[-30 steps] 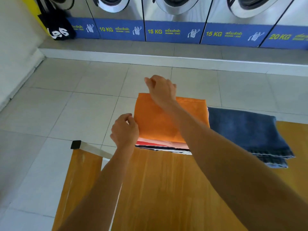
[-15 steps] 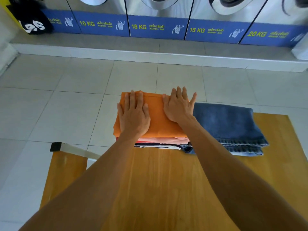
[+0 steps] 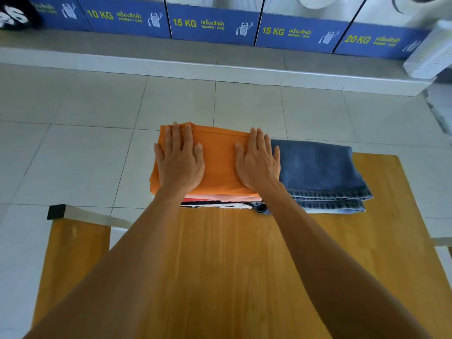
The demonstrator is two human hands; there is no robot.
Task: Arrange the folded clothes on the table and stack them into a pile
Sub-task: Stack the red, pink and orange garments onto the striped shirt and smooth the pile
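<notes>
A folded orange garment tops a pile at the far edge of the wooden table. Under it show a pink layer and a black, white and red one. My left hand lies flat on the orange garment's left side, fingers spread. Over on its right side my right hand rests flat too, holding nothing. Folded blue jeans lie next to the pile on the right, touching it.
A second wooden surface with a white bar and black end cap sits at the left. Tiled floor lies beyond the table. Washing machines with blue labels line the back, and a white laundry basket stands at the far right.
One second ago both hands gripped the orange garment's edges. They then flattened onto its top, and since half a second ago they have slid apart toward its left and right sides.
</notes>
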